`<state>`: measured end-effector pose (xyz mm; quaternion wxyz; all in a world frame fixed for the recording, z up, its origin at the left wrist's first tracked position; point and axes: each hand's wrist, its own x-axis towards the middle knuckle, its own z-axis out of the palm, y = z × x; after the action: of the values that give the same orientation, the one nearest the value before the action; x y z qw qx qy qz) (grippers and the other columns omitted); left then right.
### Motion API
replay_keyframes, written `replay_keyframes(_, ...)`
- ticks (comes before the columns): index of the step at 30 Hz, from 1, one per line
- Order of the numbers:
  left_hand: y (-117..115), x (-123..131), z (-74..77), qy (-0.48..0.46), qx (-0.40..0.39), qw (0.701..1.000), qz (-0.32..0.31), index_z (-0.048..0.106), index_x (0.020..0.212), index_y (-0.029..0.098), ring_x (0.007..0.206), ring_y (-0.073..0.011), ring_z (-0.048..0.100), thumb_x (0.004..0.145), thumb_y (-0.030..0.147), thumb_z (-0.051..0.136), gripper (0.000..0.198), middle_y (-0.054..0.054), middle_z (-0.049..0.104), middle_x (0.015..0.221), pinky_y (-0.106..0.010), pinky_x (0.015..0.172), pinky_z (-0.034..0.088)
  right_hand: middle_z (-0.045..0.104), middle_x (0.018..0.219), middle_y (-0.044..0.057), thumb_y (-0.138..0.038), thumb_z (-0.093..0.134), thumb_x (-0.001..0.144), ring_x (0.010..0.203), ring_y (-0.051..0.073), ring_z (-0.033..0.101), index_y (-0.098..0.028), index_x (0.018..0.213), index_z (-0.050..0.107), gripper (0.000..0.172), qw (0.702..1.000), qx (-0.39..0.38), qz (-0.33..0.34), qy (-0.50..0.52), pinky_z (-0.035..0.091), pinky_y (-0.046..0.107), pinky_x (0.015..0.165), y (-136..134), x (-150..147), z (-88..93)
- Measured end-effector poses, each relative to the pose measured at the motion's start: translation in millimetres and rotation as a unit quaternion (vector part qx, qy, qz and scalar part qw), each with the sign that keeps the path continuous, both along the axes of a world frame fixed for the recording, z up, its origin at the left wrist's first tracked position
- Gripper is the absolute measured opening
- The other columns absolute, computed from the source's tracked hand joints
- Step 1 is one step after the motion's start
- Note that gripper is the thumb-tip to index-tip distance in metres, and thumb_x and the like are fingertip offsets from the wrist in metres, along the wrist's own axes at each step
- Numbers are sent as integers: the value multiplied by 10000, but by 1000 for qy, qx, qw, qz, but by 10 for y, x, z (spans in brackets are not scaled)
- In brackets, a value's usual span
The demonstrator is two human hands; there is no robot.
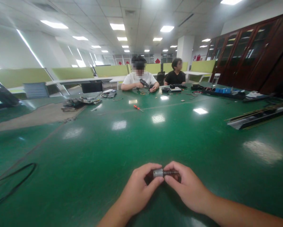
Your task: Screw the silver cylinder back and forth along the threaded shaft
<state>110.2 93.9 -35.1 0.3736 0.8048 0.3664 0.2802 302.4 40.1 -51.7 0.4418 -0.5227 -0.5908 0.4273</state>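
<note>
Low in the middle of the head view, both hands hold a small silver cylinder (158,172), which looks like a small motor. A thin dark rod (171,172) sticks out of its right end. My left hand (141,186) is closed round the cylinder, thumb in front and fingers behind. The fingers of my right hand (188,186) pinch about the rod, close to where it meets the cylinder. My fingers partly hide both pieces. The pair is held level, just above the green table (96,160).
Across the table a person in white (138,80) holds a power drill (144,83); another person in black (176,75) sits beside. A red screwdriver (138,108) lies mid-table. Circuit boards (78,102) are at left, a black cable (20,179) nearer, metal rails (259,116) at right.
</note>
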Motion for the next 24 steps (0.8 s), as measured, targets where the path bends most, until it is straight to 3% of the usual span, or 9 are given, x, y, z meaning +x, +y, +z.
replay_keyframes(24,1,11,-24,-7,11,1000,-1,696,1103,241,876,-196,668,889,260,682,214,-20,737,987,-294,800,493,674,829,12,-241,613,876,772,177,609,-185,892,662,76,1000,-21,-4,12,455,292,743,1,42,-5)
